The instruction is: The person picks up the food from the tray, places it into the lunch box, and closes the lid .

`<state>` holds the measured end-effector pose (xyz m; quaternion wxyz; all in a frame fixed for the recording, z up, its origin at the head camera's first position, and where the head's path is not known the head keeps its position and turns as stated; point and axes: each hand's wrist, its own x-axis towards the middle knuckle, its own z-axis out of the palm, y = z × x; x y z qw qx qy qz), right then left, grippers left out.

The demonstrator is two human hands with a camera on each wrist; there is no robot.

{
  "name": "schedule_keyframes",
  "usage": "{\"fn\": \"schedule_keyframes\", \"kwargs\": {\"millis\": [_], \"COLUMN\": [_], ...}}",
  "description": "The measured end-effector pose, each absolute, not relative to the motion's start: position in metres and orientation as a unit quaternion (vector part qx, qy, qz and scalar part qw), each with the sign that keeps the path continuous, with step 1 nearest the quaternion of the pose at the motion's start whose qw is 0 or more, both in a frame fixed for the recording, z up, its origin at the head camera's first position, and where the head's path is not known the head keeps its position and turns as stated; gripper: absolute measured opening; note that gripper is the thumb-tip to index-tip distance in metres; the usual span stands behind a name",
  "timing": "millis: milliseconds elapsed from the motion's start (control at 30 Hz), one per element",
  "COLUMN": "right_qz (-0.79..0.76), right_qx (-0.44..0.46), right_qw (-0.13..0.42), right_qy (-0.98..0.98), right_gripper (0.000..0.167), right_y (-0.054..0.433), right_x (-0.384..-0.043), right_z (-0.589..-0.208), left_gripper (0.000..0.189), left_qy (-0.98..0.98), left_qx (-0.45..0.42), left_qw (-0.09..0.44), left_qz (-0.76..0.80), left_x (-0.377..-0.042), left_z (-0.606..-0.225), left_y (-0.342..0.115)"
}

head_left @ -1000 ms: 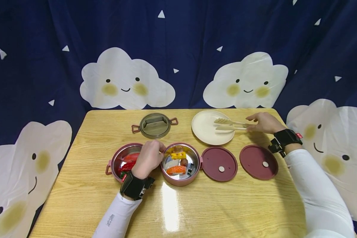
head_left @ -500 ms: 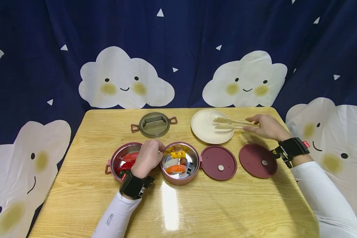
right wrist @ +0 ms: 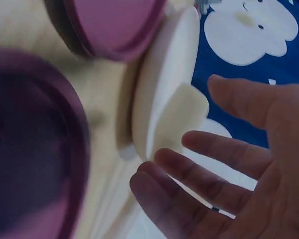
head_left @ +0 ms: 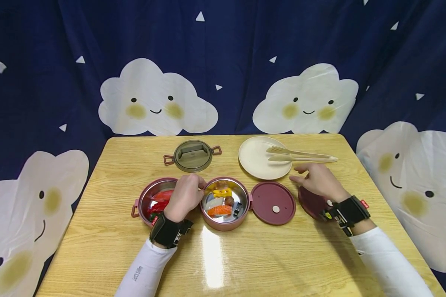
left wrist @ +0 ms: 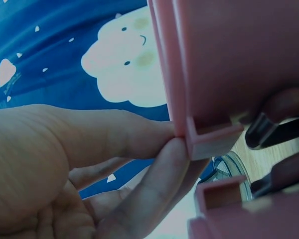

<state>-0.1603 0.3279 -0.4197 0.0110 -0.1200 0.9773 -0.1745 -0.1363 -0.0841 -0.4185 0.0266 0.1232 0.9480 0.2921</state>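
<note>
My left hand [head_left: 183, 198] pinches the edge of the pink pot [head_left: 224, 227] on its left side, thumb and finger tips close together, right next to a handle. The orange fish piece [head_left: 220, 210] lies inside this pot, just right of my fingers. Part of the other pot [head_left: 144, 196] is under my left hand and wrist. My right hand [head_left: 317, 180] holds nothing; its fingers are spread apart, over the far part of the right red lid [head_left: 308, 202] and near the plate [head_left: 253, 159]. The tongs [head_left: 304, 154] lie just past it, with their tips over the plate and their handle end sticking out past the edge.

Half a second ago my right hand was at the handle end of the tongs. Now it has come toward me and a bit left, and the tongs lie free. My left hand stayed put.

My left sleeve [head_left: 143, 268] says "Let's Slim". The red tag [head_left: 364, 203] on my right wrist strap is too small to read.
</note>
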Motion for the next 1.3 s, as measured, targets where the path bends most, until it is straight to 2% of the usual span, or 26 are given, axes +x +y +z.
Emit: {"fn": "schedule_keyframes", "kwargs": {"millis": [300,900,1300], "right_qz": [-0.185,-0.142,-0.216], "right_qx": [-0.120,-0.135,-0.080], "right_qw": [0.009,0.003,0.087], "right_qy": [0.975,0.981,0.969], "right_gripper": [0.038,0.007,0.012], "right_y": [0.308,0.291,0.297], "right_x": [-0.148,-0.150,-0.149], "right_z": [-0.445,-0.466,-0.454], "left_gripper": [0.012,0.012,0.013], "left_qy": [0.948,0.948,0.949], "left_qx": [0.124,0.125,0.125], "left_qw": [0.025,0.023,0.019], "left_qz": [0.294,0.291,0.290], "left_x": [-0.136,-0.137,-0.136], "left_z": [-0.417,-0.419,-0.418], "left_y": [-0.085,-0.085,-0.084]}}
